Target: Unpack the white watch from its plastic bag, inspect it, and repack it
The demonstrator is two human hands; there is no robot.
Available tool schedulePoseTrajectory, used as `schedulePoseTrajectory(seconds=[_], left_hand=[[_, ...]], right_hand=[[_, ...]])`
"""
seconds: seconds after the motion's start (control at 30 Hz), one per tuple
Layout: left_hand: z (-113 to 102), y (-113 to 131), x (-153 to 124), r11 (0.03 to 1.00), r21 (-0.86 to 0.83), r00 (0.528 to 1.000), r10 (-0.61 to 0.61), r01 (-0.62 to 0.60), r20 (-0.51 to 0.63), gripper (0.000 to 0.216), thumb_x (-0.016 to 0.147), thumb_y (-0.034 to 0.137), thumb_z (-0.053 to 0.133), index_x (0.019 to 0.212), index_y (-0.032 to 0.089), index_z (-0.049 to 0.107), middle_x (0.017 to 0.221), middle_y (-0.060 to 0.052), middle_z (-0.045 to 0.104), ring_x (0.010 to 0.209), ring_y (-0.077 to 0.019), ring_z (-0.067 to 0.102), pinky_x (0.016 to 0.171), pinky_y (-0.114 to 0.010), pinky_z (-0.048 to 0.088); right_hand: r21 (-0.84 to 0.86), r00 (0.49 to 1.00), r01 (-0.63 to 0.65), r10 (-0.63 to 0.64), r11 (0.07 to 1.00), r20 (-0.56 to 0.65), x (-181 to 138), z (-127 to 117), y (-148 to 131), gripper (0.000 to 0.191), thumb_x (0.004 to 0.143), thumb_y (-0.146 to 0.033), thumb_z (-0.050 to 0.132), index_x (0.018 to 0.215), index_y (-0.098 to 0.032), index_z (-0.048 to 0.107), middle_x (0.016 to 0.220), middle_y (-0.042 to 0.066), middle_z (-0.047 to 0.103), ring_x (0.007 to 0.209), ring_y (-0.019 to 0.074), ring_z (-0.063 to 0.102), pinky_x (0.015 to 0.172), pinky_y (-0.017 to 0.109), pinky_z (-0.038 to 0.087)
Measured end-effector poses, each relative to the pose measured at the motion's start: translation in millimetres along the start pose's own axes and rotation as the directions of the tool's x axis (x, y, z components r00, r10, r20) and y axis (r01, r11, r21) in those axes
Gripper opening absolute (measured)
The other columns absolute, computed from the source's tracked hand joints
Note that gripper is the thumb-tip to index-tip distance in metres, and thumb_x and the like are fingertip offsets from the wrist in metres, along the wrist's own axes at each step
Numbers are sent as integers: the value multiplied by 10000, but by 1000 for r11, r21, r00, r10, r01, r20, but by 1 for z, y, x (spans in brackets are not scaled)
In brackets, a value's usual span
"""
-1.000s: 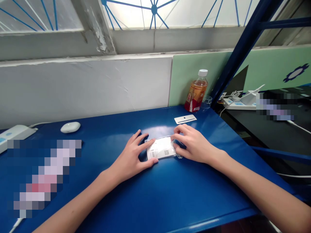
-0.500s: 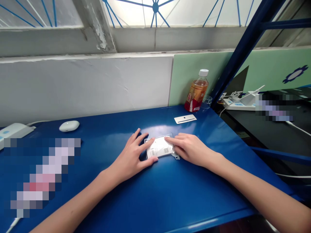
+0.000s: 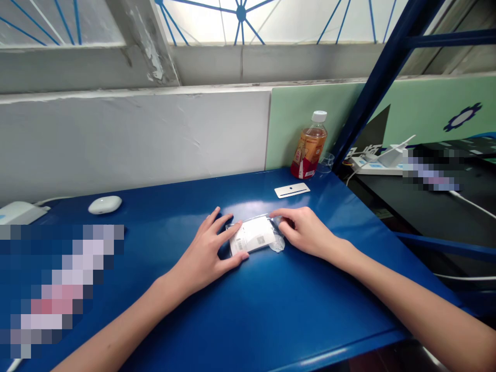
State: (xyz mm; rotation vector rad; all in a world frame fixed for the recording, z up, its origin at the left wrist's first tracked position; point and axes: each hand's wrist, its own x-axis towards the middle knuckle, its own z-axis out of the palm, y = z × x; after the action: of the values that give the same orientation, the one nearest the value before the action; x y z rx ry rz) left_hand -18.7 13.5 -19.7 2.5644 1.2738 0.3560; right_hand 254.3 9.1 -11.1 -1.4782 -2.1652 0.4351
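A flat white pack [image 3: 253, 235] with a printed label and square code lies on the blue table inside a clear plastic bag [image 3: 277, 244]. Its left end sits between the thumb and index finger of my left hand [image 3: 213, 245], whose other fingers are spread over the table. My right hand [image 3: 304, 227] is at the bag's right end, with its index finger stretched to the upper right corner and the thumb and other fingers curled in by the plastic. The crumpled end of the bag sticks out below that thumb. The exact right fingertip contact is hard to see.
A drink bottle [image 3: 309, 147] stands by the wall, beside a clear cup-like piece [image 3: 325, 163]. Nearer lies a white card [image 3: 292, 190]. Leftward are a white earbud case [image 3: 105, 204], a power strip [image 3: 23, 213] and a blurred-out item [image 3: 73, 279]. A blue metal post [image 3: 382, 88] rises at right.
My right index finger has slid off the pack's top face to the bag's upper right corner. The bag's right end now shows more. My left hand keeps its place; the view shifted slightly.
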Motion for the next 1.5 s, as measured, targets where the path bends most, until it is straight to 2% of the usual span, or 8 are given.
schedulePoseTrajectory(seconds=[0.1,0.23,0.4,0.5,0.73,1.03,1.3,1.5], left_hand=[[0,1,-1,1000,-6,1000,-2,2,-4,676,918,599,560,1486,243,474,1564,-105,412,1515,-379,167,1151,-587,324],[-1,0,-1,999,-19,999,-29,29,-14,682,924,575,551,1488,202,465,1555,-123,419,1514,-379,170,1152,-584,331],[-1,-1,-2,999,-31,999,-27,26,-19,674,920,566,562,1487,213,464,1554,-117,423,1513,-376,178,1156,-578,331],[-1,-1,-2,999,-36,999,-26,25,-21,671,921,560,567,1485,211,467,1551,-120,427,1511,-379,183,1152,-582,337],[-1,-2,-1,999,-34,1000,12,-13,-18,651,951,548,537,1515,243,423,1560,-93,427,1510,-376,190,1154,-585,329],[0,-3,0,999,-22,998,43,-44,-38,660,937,561,562,1495,229,442,1519,-102,484,1475,-354,305,1182,-591,274],[3,-3,-1,996,34,993,90,-88,-72,568,1009,517,438,1454,164,459,1509,-151,474,1428,-316,400,1189,-530,299],[1,-1,-1,996,46,994,83,-80,-73,550,1017,515,409,1447,177,468,1487,-153,493,1400,-345,428,1161,-550,337]], right_hand=[[-90,984,178,-180,980,-17,3,-4,10,243,909,-179,545,1021,-156,760,934,113,701,898,256,644,774,365,512],[-155,947,309,-318,938,-38,7,-9,21,196,929,-233,597,985,-163,771,1032,139,666,972,278,608,830,415,519],[-33,942,334,-332,942,56,9,-10,25,229,938,-156,571,1066,-189,758,971,101,721,952,251,629,816,391,541],[5,944,321,-320,947,75,9,-10,23,249,932,-236,614,1142,-181,737,1002,116,714,979,260,630,849,414,547],[56,958,278,-281,959,49,9,-2,23,332,836,-346,751,1140,-212,749,1350,151,614,1397,373,403,1086,593,405],[123,959,283,-284,951,-12,6,8,16,219,851,-180,707,1066,-198,744,1304,150,643,1369,342,458,1074,588,432],[-6,889,458,-457,889,29,13,-15,25,194,907,-291,682,1077,-205,715,1255,110,680,1311,312,517,1076,525,447],[-11,924,360,-355,933,139,16,-37,33,177,903,-291,688,1053,-207,728,1193,91,709,1181,285,619,1027,460,494]])
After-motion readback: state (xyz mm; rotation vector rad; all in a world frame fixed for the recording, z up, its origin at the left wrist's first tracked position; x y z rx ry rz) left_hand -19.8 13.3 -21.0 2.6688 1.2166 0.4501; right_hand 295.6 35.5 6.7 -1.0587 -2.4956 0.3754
